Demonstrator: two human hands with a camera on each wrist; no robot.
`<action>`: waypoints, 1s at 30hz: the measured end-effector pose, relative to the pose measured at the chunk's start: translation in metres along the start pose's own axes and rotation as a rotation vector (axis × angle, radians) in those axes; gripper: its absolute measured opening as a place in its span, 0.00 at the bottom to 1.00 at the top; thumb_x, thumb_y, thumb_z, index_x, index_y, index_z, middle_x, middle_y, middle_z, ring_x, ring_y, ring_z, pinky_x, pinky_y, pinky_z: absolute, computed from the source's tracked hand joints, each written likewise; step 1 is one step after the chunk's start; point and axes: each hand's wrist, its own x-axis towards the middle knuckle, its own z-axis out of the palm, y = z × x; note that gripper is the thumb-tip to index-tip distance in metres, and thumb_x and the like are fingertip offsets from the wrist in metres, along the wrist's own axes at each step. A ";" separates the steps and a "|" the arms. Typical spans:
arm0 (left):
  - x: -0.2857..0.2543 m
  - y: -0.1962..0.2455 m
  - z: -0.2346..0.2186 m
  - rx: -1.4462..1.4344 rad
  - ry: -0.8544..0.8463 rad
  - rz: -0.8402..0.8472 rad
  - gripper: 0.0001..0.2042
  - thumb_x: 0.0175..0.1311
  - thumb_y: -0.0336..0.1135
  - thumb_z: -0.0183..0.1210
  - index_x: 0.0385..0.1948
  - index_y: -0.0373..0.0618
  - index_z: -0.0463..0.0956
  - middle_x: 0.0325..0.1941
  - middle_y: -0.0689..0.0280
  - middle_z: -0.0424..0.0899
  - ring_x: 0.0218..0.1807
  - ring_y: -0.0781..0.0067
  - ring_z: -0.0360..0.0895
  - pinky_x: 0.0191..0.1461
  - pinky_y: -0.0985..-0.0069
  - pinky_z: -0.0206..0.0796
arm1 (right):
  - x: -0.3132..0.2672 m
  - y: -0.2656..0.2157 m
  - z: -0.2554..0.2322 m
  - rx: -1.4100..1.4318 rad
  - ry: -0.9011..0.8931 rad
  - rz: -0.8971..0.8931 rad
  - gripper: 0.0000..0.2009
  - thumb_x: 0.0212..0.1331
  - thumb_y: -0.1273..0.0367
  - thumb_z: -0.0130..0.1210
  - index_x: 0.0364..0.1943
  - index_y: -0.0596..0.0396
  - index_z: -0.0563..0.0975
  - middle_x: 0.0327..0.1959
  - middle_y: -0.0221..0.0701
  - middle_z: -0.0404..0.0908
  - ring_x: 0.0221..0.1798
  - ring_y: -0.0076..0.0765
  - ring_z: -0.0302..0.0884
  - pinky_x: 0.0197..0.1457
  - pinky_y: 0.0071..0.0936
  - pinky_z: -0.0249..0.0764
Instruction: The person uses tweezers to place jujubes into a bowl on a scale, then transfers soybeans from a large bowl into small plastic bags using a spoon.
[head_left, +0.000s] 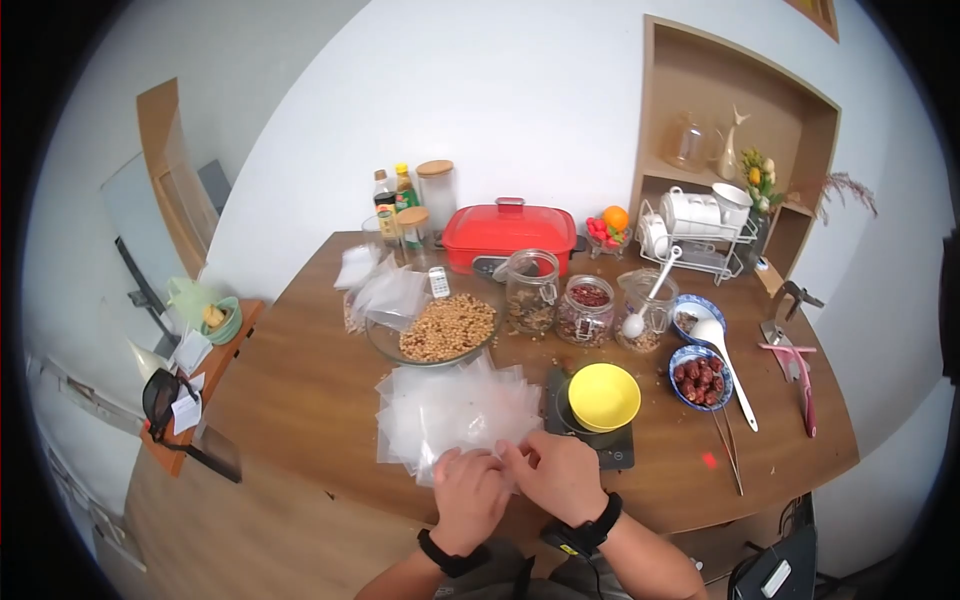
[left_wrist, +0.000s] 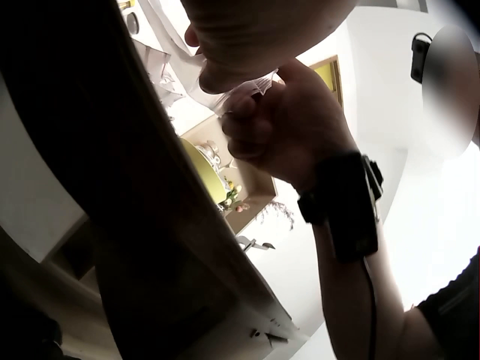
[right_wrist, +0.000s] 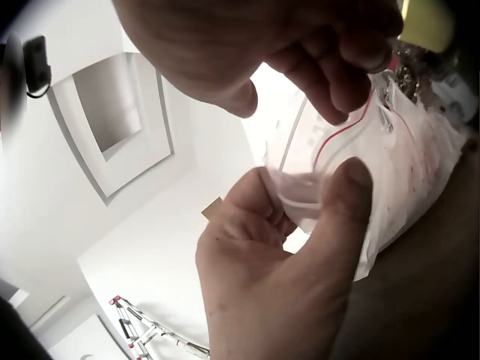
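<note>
In the head view both hands meet at the front edge of a pile of clear zip-lock bags on the table. My left hand pinches one zip-lock bag between thumb and fingers; its red zip line shows in the right wrist view. My right hand is beside it, loosely bent fingers at the bag's mouth and thumb apart from them. A yellow bowl stands on a black kitchen scale just beyond my right hand.
Behind the bags is a glass bowl of beans, with filled bags beside it. Several glass jars stand further right. Blue-and-white bowls, one with red dates, a white spoon and tweezers lie at the right.
</note>
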 end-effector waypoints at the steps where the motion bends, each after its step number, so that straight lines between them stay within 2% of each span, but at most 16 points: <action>1: -0.003 0.001 0.000 0.007 -0.015 0.017 0.16 0.53 0.31 0.75 0.42 0.50 0.80 0.50 0.68 0.84 0.60 0.61 0.82 0.74 0.47 0.60 | 0.003 0.000 0.004 -0.025 -0.013 0.024 0.14 0.70 0.60 0.65 0.32 0.56 0.84 0.24 0.44 0.83 0.29 0.55 0.85 0.32 0.44 0.76; 3: -0.006 0.003 0.001 0.013 -0.045 0.056 0.18 0.54 0.33 0.76 0.46 0.50 0.80 0.54 0.67 0.84 0.63 0.59 0.80 0.74 0.47 0.59 | 0.006 0.013 0.013 -0.003 0.024 -0.020 0.14 0.70 0.61 0.65 0.32 0.56 0.83 0.23 0.45 0.81 0.27 0.54 0.83 0.31 0.43 0.75; 7: 0.000 0.006 -0.016 -0.126 -0.036 -0.137 0.29 0.52 0.41 0.81 0.56 0.47 0.79 0.69 0.57 0.76 0.72 0.50 0.73 0.77 0.46 0.59 | 0.007 0.015 0.000 0.132 0.084 -0.021 0.12 0.70 0.63 0.65 0.33 0.57 0.81 0.21 0.45 0.77 0.23 0.51 0.78 0.30 0.39 0.73; 8: -0.003 0.000 -0.024 -0.169 -0.016 -0.214 0.33 0.50 0.42 0.82 0.59 0.46 0.78 0.72 0.55 0.73 0.74 0.47 0.70 0.78 0.46 0.59 | 0.007 0.020 -0.006 0.095 0.050 -0.066 0.10 0.73 0.66 0.63 0.38 0.58 0.81 0.21 0.39 0.79 0.21 0.39 0.75 0.29 0.34 0.71; 9: -0.008 -0.007 -0.031 -0.210 0.001 -0.290 0.37 0.49 0.44 0.84 0.62 0.46 0.77 0.76 0.52 0.70 0.76 0.45 0.68 0.78 0.47 0.59 | 0.007 0.022 -0.010 0.169 -0.007 -0.071 0.09 0.75 0.66 0.62 0.41 0.58 0.82 0.22 0.35 0.80 0.22 0.34 0.74 0.29 0.33 0.71; 10: -0.014 -0.018 -0.035 -0.231 0.006 -0.344 0.46 0.46 0.40 0.85 0.70 0.45 0.70 0.79 0.48 0.66 0.79 0.43 0.64 0.80 0.49 0.59 | 0.008 0.023 -0.015 0.245 -0.063 -0.075 0.08 0.76 0.67 0.60 0.43 0.58 0.83 0.24 0.32 0.81 0.23 0.30 0.74 0.29 0.32 0.70; 11: -0.017 -0.026 -0.038 -0.275 0.045 -0.383 0.45 0.47 0.38 0.85 0.70 0.44 0.69 0.79 0.48 0.66 0.79 0.42 0.64 0.81 0.50 0.59 | 0.008 0.022 -0.019 0.323 -0.119 -0.078 0.08 0.78 0.68 0.59 0.46 0.58 0.84 0.25 0.28 0.82 0.24 0.26 0.74 0.29 0.31 0.70; 13: -0.020 -0.039 -0.047 -0.355 0.126 -0.458 0.44 0.50 0.36 0.84 0.71 0.42 0.67 0.79 0.47 0.66 0.79 0.41 0.65 0.81 0.50 0.60 | 0.009 0.010 -0.030 0.478 -0.221 -0.079 0.10 0.79 0.68 0.58 0.53 0.58 0.84 0.40 0.32 0.86 0.32 0.23 0.75 0.37 0.27 0.72; 14: -0.024 -0.047 -0.049 -0.409 0.102 -0.481 0.47 0.52 0.32 0.83 0.75 0.43 0.62 0.80 0.50 0.64 0.81 0.47 0.64 0.82 0.53 0.59 | 0.010 0.003 -0.035 0.556 -0.274 -0.083 0.11 0.79 0.69 0.57 0.56 0.59 0.84 0.48 0.34 0.88 0.36 0.22 0.76 0.41 0.25 0.73; 17: -0.024 -0.054 -0.055 -0.931 0.105 -0.614 0.46 0.57 0.33 0.82 0.76 0.41 0.62 0.79 0.54 0.67 0.79 0.57 0.67 0.81 0.57 0.60 | 0.010 -0.006 -0.045 0.687 -0.394 -0.181 0.15 0.82 0.69 0.55 0.64 0.58 0.83 0.67 0.36 0.85 0.59 0.23 0.81 0.58 0.26 0.77; 20: -0.026 -0.060 -0.066 -1.295 -0.032 -0.696 0.41 0.65 0.38 0.79 0.76 0.38 0.63 0.75 0.59 0.74 0.75 0.64 0.72 0.80 0.62 0.62 | 0.013 -0.011 -0.060 0.690 -0.514 -0.298 0.17 0.82 0.69 0.55 0.67 0.60 0.81 0.82 0.41 0.70 0.74 0.27 0.73 0.70 0.29 0.72; 23: -0.026 -0.061 -0.074 -1.309 -0.193 -0.695 0.36 0.70 0.48 0.75 0.71 0.36 0.71 0.63 0.58 0.84 0.66 0.65 0.81 0.71 0.65 0.72 | 0.014 -0.006 -0.063 0.745 -0.537 -0.348 0.16 0.81 0.69 0.55 0.66 0.59 0.81 0.84 0.42 0.68 0.75 0.30 0.72 0.71 0.31 0.71; 25: -0.021 -0.062 -0.077 -1.409 -0.350 -0.681 0.31 0.73 0.50 0.72 0.68 0.36 0.75 0.54 0.59 0.87 0.55 0.68 0.85 0.61 0.68 0.76 | 0.015 0.008 -0.057 0.753 -0.557 -0.362 0.16 0.82 0.69 0.55 0.66 0.59 0.81 0.83 0.41 0.68 0.76 0.30 0.71 0.71 0.31 0.71; 26: -0.018 -0.062 -0.078 -1.458 -0.430 -0.673 0.30 0.75 0.51 0.70 0.66 0.37 0.77 0.49 0.60 0.89 0.49 0.69 0.87 0.56 0.70 0.79 | 0.012 0.010 -0.056 0.768 -0.541 -0.341 0.15 0.82 0.69 0.54 0.66 0.59 0.80 0.80 0.40 0.71 0.75 0.29 0.72 0.70 0.30 0.72; 29: -0.004 -0.046 -0.078 -1.342 -0.364 -0.796 0.23 0.79 0.49 0.66 0.59 0.37 0.82 0.37 0.62 0.89 0.32 0.76 0.83 0.38 0.76 0.76 | 0.000 0.007 -0.056 0.830 -0.439 -0.223 0.14 0.83 0.72 0.50 0.66 0.59 0.78 0.63 0.39 0.85 0.69 0.28 0.78 0.64 0.26 0.75; 30: -0.002 -0.045 -0.076 -1.282 -0.340 -0.834 0.20 0.80 0.47 0.64 0.58 0.37 0.83 0.33 0.64 0.87 0.30 0.78 0.81 0.36 0.78 0.73 | 0.001 0.011 -0.058 0.739 -0.405 -0.196 0.15 0.83 0.73 0.49 0.67 0.59 0.77 0.58 0.38 0.86 0.62 0.27 0.81 0.59 0.25 0.77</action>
